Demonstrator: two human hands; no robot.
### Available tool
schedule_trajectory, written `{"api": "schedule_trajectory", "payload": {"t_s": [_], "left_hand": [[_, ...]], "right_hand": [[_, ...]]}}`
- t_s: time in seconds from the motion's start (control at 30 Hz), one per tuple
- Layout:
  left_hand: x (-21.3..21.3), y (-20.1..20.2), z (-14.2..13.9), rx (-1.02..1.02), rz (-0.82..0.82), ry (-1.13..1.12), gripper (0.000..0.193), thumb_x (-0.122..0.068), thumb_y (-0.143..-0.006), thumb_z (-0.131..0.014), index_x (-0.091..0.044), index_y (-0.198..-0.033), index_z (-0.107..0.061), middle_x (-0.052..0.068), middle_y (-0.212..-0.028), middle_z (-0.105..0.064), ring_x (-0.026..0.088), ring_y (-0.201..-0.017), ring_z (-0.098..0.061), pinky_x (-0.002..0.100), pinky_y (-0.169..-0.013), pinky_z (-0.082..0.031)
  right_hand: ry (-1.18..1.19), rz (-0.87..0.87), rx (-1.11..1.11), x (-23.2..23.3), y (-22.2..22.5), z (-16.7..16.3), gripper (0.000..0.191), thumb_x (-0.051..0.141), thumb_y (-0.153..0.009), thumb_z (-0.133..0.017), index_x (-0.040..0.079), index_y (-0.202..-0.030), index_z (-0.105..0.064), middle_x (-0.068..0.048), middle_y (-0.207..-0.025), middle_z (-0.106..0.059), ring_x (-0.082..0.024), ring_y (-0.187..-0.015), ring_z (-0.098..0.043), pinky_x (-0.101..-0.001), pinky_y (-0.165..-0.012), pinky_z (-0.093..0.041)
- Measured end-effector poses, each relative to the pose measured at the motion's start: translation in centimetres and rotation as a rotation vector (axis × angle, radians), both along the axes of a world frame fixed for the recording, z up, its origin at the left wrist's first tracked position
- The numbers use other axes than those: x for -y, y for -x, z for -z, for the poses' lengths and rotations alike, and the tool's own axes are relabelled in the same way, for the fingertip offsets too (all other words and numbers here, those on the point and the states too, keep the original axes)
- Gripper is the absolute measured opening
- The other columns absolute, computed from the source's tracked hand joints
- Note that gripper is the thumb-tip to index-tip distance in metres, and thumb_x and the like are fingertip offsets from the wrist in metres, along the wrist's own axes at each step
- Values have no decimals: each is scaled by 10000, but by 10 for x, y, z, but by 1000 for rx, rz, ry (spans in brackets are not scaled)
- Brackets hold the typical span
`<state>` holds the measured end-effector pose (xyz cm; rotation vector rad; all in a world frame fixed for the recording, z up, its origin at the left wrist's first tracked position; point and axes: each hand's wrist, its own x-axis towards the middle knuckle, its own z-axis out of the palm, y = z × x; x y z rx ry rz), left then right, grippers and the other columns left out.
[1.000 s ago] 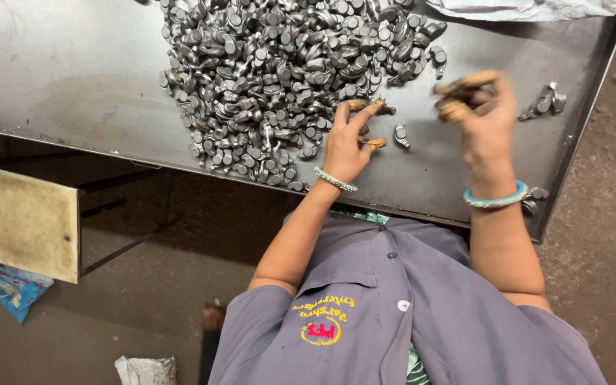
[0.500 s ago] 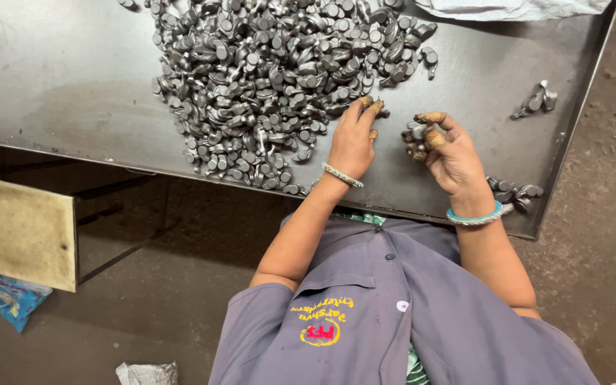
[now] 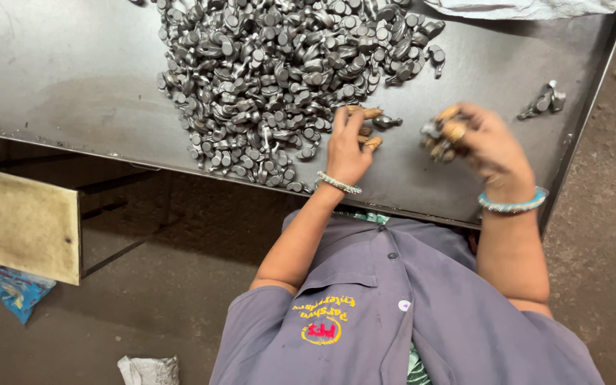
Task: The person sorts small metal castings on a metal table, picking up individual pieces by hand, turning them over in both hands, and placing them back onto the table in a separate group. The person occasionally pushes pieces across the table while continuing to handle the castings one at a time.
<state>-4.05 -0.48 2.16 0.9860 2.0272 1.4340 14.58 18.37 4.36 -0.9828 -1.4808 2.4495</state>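
Note:
A big heap of small grey metal parts (image 3: pixel 279 78) lies on a dark metal table (image 3: pixel 73 78). My left hand (image 3: pixel 347 146) rests flat at the heap's near right edge, fingers spread, fingertips touching a loose part (image 3: pixel 388 122). To its right, my right hand (image 3: pixel 486 142) hovers just above the table, curled around a few of the same metal parts (image 3: pixel 438 133). Both wrists wear bangles, and several fingertips look wrapped in tan tape.
A small cluster of set-aside parts (image 3: pixel 543 101) lies near the table's right rim (image 3: pixel 584 121). A white bag (image 3: pixel 529 7) sits at the far right corner. Left of me are a tan board (image 3: pixel 23 221), a blue packet (image 3: pixel 16 292) and crumpled wrapping (image 3: pixel 150 371) on the floor.
My right hand came down from the far right toward my left hand, then drew a little to the right with parts in it. My left hand stayed at the heap's edge.

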Motion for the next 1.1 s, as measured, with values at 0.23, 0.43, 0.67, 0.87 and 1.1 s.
{"api": "schedule_trajectory", "payload": {"t_s": [0.23, 0.43, 0.67, 0.87, 1.1], "left_hand": [[31, 18, -20, -30, -93, 21, 476, -37, -783, -837, -103, -1224, -671, 77, -1175, -550, 187, -869, -683, 284, -719, -611], [73, 45, -41, -275, -229, 60, 559, -129, -721, -922, -104, -1225, -682, 110, -1188, -542, 292, -1056, -609, 408, -889, -536], [159, 149, -41, -455, -410, 722, 1222, -238, -462, -1048, -242, -1516, -429, 232, -1537, -334, 543, -1313, -340, 594, -1023, -360], [191, 184, -15, -293, -293, 745, 1368, -169, -412, -1044, -371, -1560, -327, 213, -1577, -308, 553, -1249, -400, 534, -1082, -399], [176, 172, -4, -342, -225, 704, 1324, -18, -446, -933, -346, -1561, -299, 197, -1475, -399, 523, -1100, -477, 524, -1000, -469]], "right_hand": [[-335, 339, -334, -2, 53, -27, 335, 55, -983, -823, 74, -1226, -593, -132, -1164, -702, -205, -1059, -701, -298, -894, -601], [-1357, -76, 53, 79, 86, -7, 382, 134, -747, -913, 79, -1045, -680, -89, -1101, -674, -325, -1066, -563, -417, -943, -480], [-1468, -496, -235, 149, 114, -19, 464, 113, -781, -775, 157, -1231, -669, -104, -1385, -565, -355, -1242, -491, -496, -1025, -413], [-1755, -833, -334, 186, 145, -12, 767, 25, -818, -574, 303, -1528, -490, -49, -1643, -367, -301, -1439, -405, -521, -1185, -227], [-1898, -926, -319, 187, 162, 2, 801, 56, -808, -561, 324, -1553, -439, -9, -1641, -373, -235, -1428, -422, -501, -1197, -174]]}}
